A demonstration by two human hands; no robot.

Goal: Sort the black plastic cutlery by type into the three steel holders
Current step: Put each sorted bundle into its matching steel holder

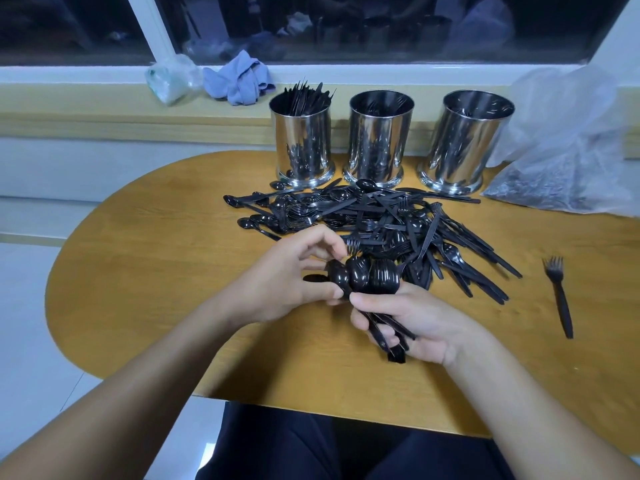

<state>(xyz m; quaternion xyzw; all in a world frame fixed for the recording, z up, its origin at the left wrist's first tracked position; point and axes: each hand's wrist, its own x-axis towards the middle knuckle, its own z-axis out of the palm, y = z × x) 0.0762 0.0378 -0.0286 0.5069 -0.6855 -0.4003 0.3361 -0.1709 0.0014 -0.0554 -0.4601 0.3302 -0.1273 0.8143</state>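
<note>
Spoons [363,277] sit bunched in the right hand [408,323], whose grip is closed round their handles, bowls fanned up and away from the body and handles running back toward the wrist. Left hand [294,271] pinches the leftmost bowl at the bunch's near-left edge. Beyond the loose cutlery pile [381,220] on the bench [156,254] stand the three steel holders [379,140], so the bunch probably needs carrying forward over the pile, the right hand being nearer the middle and right ones.
</note>
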